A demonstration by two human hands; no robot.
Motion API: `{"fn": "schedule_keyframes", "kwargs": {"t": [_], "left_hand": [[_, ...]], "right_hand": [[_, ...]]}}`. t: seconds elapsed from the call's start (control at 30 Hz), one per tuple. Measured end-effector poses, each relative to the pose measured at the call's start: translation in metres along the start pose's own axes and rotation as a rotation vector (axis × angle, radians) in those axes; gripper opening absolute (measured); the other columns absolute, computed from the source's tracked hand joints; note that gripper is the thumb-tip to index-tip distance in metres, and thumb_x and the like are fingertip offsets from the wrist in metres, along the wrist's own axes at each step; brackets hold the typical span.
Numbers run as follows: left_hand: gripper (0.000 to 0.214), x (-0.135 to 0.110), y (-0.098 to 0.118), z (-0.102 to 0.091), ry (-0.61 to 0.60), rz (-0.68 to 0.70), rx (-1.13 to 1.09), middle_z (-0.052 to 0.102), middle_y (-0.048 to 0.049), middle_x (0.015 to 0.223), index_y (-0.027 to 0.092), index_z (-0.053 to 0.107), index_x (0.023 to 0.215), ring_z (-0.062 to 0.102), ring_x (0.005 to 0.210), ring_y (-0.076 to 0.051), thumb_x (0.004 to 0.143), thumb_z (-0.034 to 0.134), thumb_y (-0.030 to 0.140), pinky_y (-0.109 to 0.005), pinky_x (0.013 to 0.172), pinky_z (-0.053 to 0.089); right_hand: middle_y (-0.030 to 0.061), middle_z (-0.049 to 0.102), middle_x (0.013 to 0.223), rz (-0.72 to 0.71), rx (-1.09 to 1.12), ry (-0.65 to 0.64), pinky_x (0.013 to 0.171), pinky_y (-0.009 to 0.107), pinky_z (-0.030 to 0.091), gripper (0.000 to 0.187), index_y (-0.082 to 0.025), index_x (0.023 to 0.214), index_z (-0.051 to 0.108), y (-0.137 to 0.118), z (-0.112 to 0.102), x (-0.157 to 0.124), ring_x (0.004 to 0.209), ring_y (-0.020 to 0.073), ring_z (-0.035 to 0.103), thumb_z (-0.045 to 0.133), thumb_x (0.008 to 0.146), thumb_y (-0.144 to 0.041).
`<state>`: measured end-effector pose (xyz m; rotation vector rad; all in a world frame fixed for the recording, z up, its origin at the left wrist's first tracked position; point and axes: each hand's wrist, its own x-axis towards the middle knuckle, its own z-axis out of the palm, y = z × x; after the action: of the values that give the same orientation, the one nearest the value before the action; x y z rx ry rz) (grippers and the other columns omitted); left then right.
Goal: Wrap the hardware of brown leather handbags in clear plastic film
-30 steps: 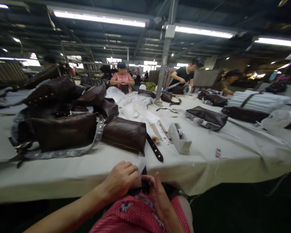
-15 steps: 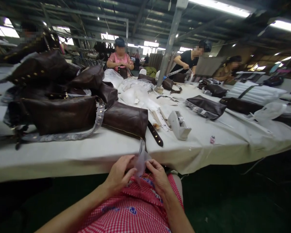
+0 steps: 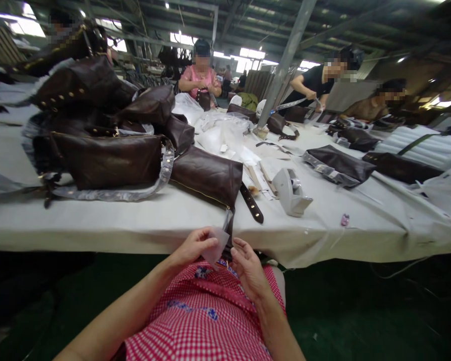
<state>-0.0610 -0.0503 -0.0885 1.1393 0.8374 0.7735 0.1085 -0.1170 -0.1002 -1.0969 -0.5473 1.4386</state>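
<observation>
Pinched between the thumb and fingers of my left hand (image 3: 196, 245) is a small translucent wrapping sheet (image 3: 217, 244), just beyond the table edge above my lap. My right hand (image 3: 250, 268) is beside it, fingers loosely bent and apart, with nothing visible in them. Between the hands a dark strap (image 3: 230, 231) hangs over the edge from a dark brown leather bag (image 3: 208, 175) lying on the table. Part of this strap carries a clear plastic wrap, and its lower end is hidden around my hands. The bag's other strap end (image 3: 252, 203), with brass studs, lies on the table.
A tape dispenser (image 3: 291, 193) stands right of the bag. Piled at left are several brown bags (image 3: 108, 163), some with plastic-wrapped straps. Another bag (image 3: 340, 163) and a small pink object (image 3: 345, 219) lie at right. Co-workers (image 3: 200, 77) work across the table (image 3: 135, 225).
My left hand has drawn the translucent sheet up and left, off the strap. My right hand's fingers have come away from the sheet. The whole view has shifted slightly.
</observation>
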Motion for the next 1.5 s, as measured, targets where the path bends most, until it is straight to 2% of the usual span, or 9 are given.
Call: {"fn": "schedule_keyframes", "kwargs": {"t": [0.13, 0.3, 0.4, 0.5, 0.67, 0.8, 1.07, 1.23, 1.5], "left_hand": [[0.038, -0.017, 0.015, -0.03, 0.043, -0.067, -0.163, 0.063, -0.0011, 0.078, 0.014, 0.063, 0.089, 0.053, 0.064, -0.01, 0.064, 0.076, 0.039, -0.021, 0.063, 0.04], [0.026, -0.044, 0.022, -0.052, -0.009, -0.171, 0.033, 0.061, 0.0017, 0.067, 0.013, 0.065, 0.079, 0.048, 0.056, -0.008, 0.065, 0.073, 0.033, -0.019, 0.055, 0.035], [0.019, -0.056, 0.017, -0.048, -0.043, -0.253, 0.198, 0.059, 0.0025, 0.062, 0.014, 0.065, 0.07, 0.047, 0.054, -0.009, 0.066, 0.069, 0.032, -0.02, 0.053, 0.033], [0.017, -0.061, 0.007, -0.042, -0.066, -0.285, 0.224, 0.06, 0.002, 0.061, 0.014, 0.067, 0.068, 0.048, 0.056, -0.01, 0.067, 0.066, 0.031, -0.021, 0.053, 0.034], [0.014, -0.062, -0.005, -0.041, -0.085, -0.235, 0.205, 0.058, 0.0019, 0.062, 0.014, 0.062, 0.065, 0.049, 0.059, -0.011, 0.064, 0.065, 0.028, -0.021, 0.055, 0.035], [0.019, -0.064, -0.005, -0.045, -0.045, -0.203, 0.191, 0.053, 0.0037, 0.058, 0.015, 0.053, 0.06, 0.046, 0.056, -0.01, 0.06, 0.068, 0.026, -0.021, 0.053, 0.033], [0.021, -0.065, -0.002, -0.049, -0.026, -0.197, 0.27, 0.048, 0.0053, 0.058, 0.015, 0.05, 0.059, 0.042, 0.056, -0.009, 0.06, 0.068, 0.026, -0.022, 0.053, 0.029], [0.02, -0.06, -0.004, -0.045, -0.031, -0.213, 0.341, 0.047, 0.0054, 0.057, 0.015, 0.052, 0.061, 0.041, 0.056, -0.009, 0.061, 0.067, 0.029, -0.022, 0.052, 0.029], [0.017, -0.053, -0.002, -0.042, -0.102, -0.261, 0.278, 0.051, 0.0049, 0.059, 0.015, 0.055, 0.062, 0.044, 0.057, -0.009, 0.061, 0.067, 0.027, -0.021, 0.054, 0.032]], "right_hand": [[0.0071, 0.071, 0.096, 0.143, 0.039, -0.116, 0.075, 0.033, 0.054, 0.051, -0.017, 0.101, 0.06, 0.001, 0.002, -0.006, 0.085, 0.0197, 0.067, 0.086, 0.057, -0.024], [0.0044, 0.071, 0.087, 0.264, -0.047, -0.176, 0.065, 0.03, 0.056, 0.052, -0.018, 0.103, 0.058, 0.008, 0.01, -0.008, 0.076, 0.019, 0.069, 0.085, 0.059, -0.027], [0.0061, 0.072, 0.087, 0.245, -0.094, -0.185, 0.064, 0.029, 0.055, 0.046, -0.018, 0.101, 0.06, 0.013, 0.013, -0.005, 0.078, 0.0203, 0.07, 0.081, 0.065, -0.036], [0.0073, 0.073, 0.087, 0.181, -0.14, -0.195, 0.066, 0.027, 0.053, 0.038, -0.015, 0.097, 0.064, 0.018, 0.014, -0.001, 0.077, 0.0174, 0.068, 0.078, 0.069, -0.038], [0.0028, 0.072, 0.082, 0.189, -0.101, -0.219, 0.062, 0.023, 0.052, 0.04, -0.016, 0.095, 0.064, 0.016, 0.019, 0.002, 0.066, 0.0124, 0.065, 0.084, 0.062, -0.027], [0.0049, 0.073, 0.091, 0.252, -0.084, -0.276, 0.064, 0.024, 0.055, 0.04, -0.016, 0.095, 0.063, 0.002, 0.027, 0.003, 0.074, 0.0151, 0.069, 0.084, 0.062, -0.028], [0.0056, 0.073, 0.099, 0.346, -0.041, -0.322, 0.071, 0.026, 0.059, 0.037, -0.017, 0.098, 0.065, -0.012, 0.029, 0.011, 0.08, 0.0161, 0.071, 0.082, 0.067, -0.03], [0.0066, 0.074, 0.094, 0.298, -0.111, -0.294, 0.063, 0.025, 0.058, 0.039, -0.018, 0.096, 0.064, -0.012, 0.029, 0.012, 0.075, 0.0177, 0.072, 0.083, 0.063, -0.029], [0.0051, 0.074, 0.092, 0.245, -0.194, -0.266, 0.063, 0.028, 0.057, 0.043, -0.019, 0.096, 0.064, -0.015, 0.034, 0.01, 0.072, 0.0167, 0.07, 0.082, 0.061, -0.035]]}}
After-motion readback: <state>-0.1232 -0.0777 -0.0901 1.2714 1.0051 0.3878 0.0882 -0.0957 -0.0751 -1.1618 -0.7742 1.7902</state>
